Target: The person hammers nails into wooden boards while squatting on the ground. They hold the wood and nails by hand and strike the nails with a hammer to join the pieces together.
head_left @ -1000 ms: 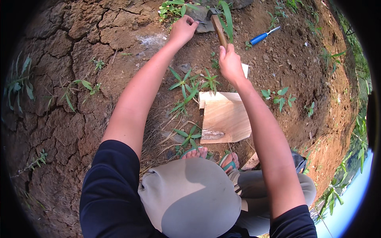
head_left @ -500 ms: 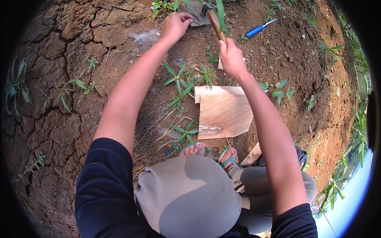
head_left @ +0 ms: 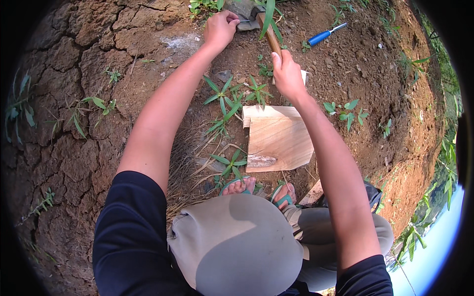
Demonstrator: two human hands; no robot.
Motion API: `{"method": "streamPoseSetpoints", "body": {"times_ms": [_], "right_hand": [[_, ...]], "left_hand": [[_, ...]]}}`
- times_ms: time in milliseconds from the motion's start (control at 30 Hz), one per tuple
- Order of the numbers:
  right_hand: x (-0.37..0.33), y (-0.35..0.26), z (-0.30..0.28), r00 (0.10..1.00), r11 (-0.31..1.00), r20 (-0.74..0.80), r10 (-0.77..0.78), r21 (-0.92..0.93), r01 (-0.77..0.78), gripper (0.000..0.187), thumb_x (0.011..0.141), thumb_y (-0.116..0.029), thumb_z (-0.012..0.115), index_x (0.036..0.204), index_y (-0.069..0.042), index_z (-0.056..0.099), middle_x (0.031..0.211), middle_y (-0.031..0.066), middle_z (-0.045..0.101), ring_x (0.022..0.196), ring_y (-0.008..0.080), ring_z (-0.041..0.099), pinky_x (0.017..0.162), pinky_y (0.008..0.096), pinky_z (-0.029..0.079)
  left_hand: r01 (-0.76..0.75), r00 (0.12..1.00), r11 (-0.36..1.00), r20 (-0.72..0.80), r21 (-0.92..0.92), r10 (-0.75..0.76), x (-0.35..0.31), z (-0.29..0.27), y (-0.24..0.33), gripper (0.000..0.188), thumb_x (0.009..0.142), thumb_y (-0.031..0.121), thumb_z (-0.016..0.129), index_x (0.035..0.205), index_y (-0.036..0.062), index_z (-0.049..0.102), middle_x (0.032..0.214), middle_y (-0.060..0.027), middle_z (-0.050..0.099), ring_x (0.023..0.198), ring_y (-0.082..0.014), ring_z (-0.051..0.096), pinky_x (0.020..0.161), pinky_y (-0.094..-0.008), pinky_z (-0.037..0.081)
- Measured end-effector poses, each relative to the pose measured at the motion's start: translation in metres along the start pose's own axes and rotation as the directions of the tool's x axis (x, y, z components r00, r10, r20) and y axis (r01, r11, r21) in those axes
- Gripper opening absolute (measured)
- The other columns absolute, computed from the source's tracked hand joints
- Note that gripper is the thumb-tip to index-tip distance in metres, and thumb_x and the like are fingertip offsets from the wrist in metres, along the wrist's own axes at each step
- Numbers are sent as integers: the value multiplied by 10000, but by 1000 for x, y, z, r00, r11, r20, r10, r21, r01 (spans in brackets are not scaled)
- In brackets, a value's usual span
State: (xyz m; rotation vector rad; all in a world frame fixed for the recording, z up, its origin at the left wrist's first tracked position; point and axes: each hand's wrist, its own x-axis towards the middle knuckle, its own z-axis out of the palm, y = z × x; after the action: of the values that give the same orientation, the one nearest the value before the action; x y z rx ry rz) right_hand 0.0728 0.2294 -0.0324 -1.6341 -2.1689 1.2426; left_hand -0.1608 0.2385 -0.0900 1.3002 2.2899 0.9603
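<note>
At the far side, my left hand (head_left: 220, 30) is closed in a pinch on a thin nail (head_left: 244, 20), held over a flat grey stone (head_left: 243, 8). My right hand (head_left: 287, 72) wraps round the wooden handle of a hammer (head_left: 269, 33). The dark hammer head is down at the right part of the stone, close to the nail's tip; whether they touch I cannot tell. A green leaf hangs across part of the hammer.
A blue-handled chisel (head_left: 320, 37) lies on the soil at the right. Nearer me are wooden boards (head_left: 279, 140), with a small wood piece (head_left: 303, 76) partly behind my right hand. Green plants (head_left: 228, 98) grow among them. Cracked dry earth (head_left: 74, 59) spreads at the left.
The nail has turned from slanting to lying nearly level in my left fingers. The hammer has shifted only slightly, staying at the stone.
</note>
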Motion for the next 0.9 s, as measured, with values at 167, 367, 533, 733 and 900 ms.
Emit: {"method": "streamPoseSetpoints", "body": {"times_ms": [167, 367, 533, 733, 900], "right_hand": [[-4, -6, -3, 1000, 999, -9, -7, 40, 7, 366, 1067, -361, 467, 1137, -6, 524, 867, 322, 672, 860, 533, 651, 753, 577, 487], [-2, -11, -9, 999, 998, -47, 1, 62, 2, 362, 1067, -359, 470, 1118, -7, 535, 864, 316, 673, 859, 528, 653, 754, 575, 484], [7, -13, -3, 998, 1000, -67, 10, 21, -8, 363, 1068, -356, 464, 1116, -3, 537, 871, 326, 671, 876, 536, 650, 771, 588, 482], [6, -14, -2, 999, 1000, -42, -8, 24, 9, 361, 1070, -355, 457, 1126, -5, 528, 877, 335, 670, 879, 548, 645, 775, 600, 485], [6, -14, 6, 995, 997, -75, -62, 44, 65, 361, 1073, -358, 456, 1136, -8, 517, 873, 340, 669, 872, 558, 642, 768, 610, 485]], "left_hand": [[-17, 1000, 1000, -4, -8, 17, 2, -2, -11, 155, 903, 228, 724, 1021, 147, 781, 917, -74, 776, 852, -281, 739, 773, -416, 566], [-11, 1000, 999, -10, -37, 11, 6, 2, -7, 224, 929, 290, 702, 1054, 123, 784, 936, -120, 768, 885, -282, 737, 813, -401, 562], [57, 998, 998, -10, -1, -57, 8, 8, -5, 273, 935, 331, 685, 1063, 111, 783, 945, -130, 767, 904, -294, 739, 832, -408, 564], [15, 999, 1000, -31, -25, -16, 9, 14, -9, 274, 913, 325, 703, 1038, 98, 792, 910, -138, 769, 871, -290, 747, 824, -396, 574], [-34, 998, 999, -48, -23, 33, 11, 15, -11, 272, 891, 325, 719, 994, 86, 798, 875, -134, 769, 829, -275, 757, 794, -377, 588]]}}
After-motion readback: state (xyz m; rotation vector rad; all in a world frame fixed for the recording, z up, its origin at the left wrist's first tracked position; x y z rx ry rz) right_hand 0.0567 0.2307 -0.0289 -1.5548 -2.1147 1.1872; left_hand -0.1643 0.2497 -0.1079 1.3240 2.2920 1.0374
